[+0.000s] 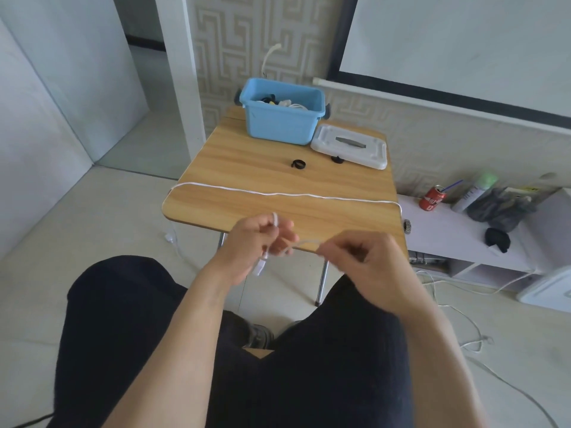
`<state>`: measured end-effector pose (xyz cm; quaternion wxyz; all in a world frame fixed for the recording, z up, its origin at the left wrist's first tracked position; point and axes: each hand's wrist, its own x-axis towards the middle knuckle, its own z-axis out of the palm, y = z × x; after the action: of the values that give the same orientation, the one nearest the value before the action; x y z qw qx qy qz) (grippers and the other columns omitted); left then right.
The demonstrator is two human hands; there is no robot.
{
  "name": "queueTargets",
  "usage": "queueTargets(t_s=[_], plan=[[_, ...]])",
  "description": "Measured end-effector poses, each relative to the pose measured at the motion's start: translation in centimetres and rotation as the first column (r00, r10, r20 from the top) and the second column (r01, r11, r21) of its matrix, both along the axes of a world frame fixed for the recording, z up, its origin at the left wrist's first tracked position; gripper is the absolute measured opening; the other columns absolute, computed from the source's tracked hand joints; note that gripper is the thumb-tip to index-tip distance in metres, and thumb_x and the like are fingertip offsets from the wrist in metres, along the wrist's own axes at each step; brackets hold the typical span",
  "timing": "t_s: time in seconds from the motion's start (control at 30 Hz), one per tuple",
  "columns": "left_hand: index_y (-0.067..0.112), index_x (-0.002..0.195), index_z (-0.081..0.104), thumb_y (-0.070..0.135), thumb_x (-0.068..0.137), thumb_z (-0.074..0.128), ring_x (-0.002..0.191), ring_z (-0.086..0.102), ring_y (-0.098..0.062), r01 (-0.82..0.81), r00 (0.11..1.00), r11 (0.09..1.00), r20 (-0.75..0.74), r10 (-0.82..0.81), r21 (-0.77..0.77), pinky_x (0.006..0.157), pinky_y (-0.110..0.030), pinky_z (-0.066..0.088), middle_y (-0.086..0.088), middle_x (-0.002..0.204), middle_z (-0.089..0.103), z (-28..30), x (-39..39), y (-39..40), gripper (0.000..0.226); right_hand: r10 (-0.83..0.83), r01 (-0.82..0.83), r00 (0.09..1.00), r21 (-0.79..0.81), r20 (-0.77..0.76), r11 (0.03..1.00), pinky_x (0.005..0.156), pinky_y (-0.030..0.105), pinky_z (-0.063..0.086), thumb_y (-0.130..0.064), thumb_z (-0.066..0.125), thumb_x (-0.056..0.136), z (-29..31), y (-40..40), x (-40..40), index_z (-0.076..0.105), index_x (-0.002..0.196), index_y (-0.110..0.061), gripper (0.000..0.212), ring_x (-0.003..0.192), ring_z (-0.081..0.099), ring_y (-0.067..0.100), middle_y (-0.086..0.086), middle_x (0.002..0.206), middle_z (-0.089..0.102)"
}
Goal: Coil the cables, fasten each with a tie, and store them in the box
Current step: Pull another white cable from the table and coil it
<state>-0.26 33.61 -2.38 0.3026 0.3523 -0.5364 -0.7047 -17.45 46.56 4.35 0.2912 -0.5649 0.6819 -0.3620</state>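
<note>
Wooden table (247,168) with blue box (282,120), white lid (350,146), two black ties (298,164), stretched white cable (278,194).

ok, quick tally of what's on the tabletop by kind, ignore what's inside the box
White cable: 1
Black ties: 2
Blue box: 1
White lid: 1
Total: 5
</note>
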Motion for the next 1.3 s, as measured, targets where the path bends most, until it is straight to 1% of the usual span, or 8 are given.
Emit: queueTargets(t_s=[0.07,0.2,0.33,0.47,0.73,1.0,1.17,1.3], plan=[[-0.008,0.113,0.063,-0.004,0.102,0.040,0.068,0.065,-0.023,0.230,0.971,0.973,0.060,-0.231,0.020,0.065,-0.028,0.052,-0.018,0.090,0.073,0.1,0.6,0.6,0.026,-0.085,0.089,0.996,-0.119,0.034,0.989,0.060,0.037,0.045,-0.029,0.071,0.092,0.1,-1.6,0.1,0.078,0.082,-0.027,0.013,0.064,0.053,0.025,0.009,0.075,0.069],[0.000,0.087,0.069,0.019,0.102,0.045,0.046,0.034,-0.017,0.432,0.902,0.892,-0.067,-0.427,0.134,0.046,-0.025,0.032,-0.005,0.054,0.045,0.1,0.9,1.1,0.034,-0.272,0.295,0.953,-0.220,0.131,0.930,0.049,0.018,0.033,-0.026,0.064,0.098,-0.3,-4.4,-0.4,0.074,0.081,-0.026,0.020,0.052,0.038,0.005,-0.001,0.061,0.054],[0.019,0.059,0.053,0.028,0.096,0.044,0.045,0.011,-0.012,0.351,0.889,0.893,-0.399,-0.224,0.281,0.043,-0.023,0.014,0.006,0.052,0.014,0.4,1.3,0.4,0.039,-0.341,0.347,0.936,-0.067,0.092,0.935,0.046,0.016,0.033,-0.030,0.058,0.102,-3.6,-5.6,-0.8,0.073,0.083,-0.023,0.026,0.047,0.040,0.003,-0.006,0.066,0.056],[0.015,0.071,0.053,0.023,0.101,0.036,0.047,0.011,-0.011,0.132,0.841,0.909,-0.530,0.108,0.395,0.047,-0.025,0.014,0.007,0.055,0.017,-0.1,1.4,-0.1,0.036,-0.224,0.214,0.972,0.126,0.073,0.969,0.050,0.023,0.038,-0.030,0.054,0.102,-7.4,-3.9,0.7,0.074,0.086,-0.023,0.027,0.050,0.045,0.008,-0.008,0.063,0.060],[0.008,0.076,0.063,0.032,0.096,0.038,0.041,0.021,-0.010,0.304,0.936,0.857,-0.298,-0.187,0.415,0.045,-0.026,0.017,0.005,0.050,0.025,-1.6,1.7,0.1,0.040,-0.365,0.376,0.914,-0.033,0.174,0.926,0.047,0.017,0.035,-0.023,0.055,0.102,-7.2,-3.3,1.9,0.073,0.092,-0.023,0.021,0.046,0.044,0.003,-0.008,0.060,0.062],[0.002,0.077,0.061,0.028,0.089,0.034,0.034,0.039,-0.016,0.450,0.867,0.783,-0.421,-0.267,0.430,0.038,-0.023,0.037,-0.002,0.047,0.040,-0.3,2.3,0.1,0.039,-0.419,0.420,0.907,-0.018,0.050,0.907,0.053,0.029,0.031,-0.024,0.062,0.092,-7.1,-2.9,1.4,0.067,0.074,0.001,0.031,0.055,0.036,0.011,0.019,0.070,0.060],[0.007,0.082,0.058,0.031,0.100,0.045,0.040,0.041,-0.014,0.382,0.923,0.875,-0.167,-0.347,0.298,0.040,-0.023,0.035,0.000,0.053,0.041,-0.4,2.4,0.3,0.033,-0.356,0.358,0.931,-0.006,0.087,0.934,0.050,0.023,0.035,-0.026,0.066,0.093,-7.0,-2.8,1.4,0.076,0.072,-0.016,0.025,0.047,0.038,0.006,0.001,0.063,0.065],[0.012,0.076,0.055,0.024,0.102,0.043,0.043,0.019,-0.010,0.360,0.920,0.893,-0.262,-0.291,0.271,0.040,-0.022,0.017,0.005,0.055,0.023,-0.9,2.6,0.2,0.031,-0.301,0.303,0.947,0.005,0.114,0.953,0.051,0.017,0.040,-0.030,0.076,0.088,-7.0,-3.3,-0.8,0.078,0.079,-0.024,0.011,0.050,0.043,0.006,0.002,0.059,0.060]])
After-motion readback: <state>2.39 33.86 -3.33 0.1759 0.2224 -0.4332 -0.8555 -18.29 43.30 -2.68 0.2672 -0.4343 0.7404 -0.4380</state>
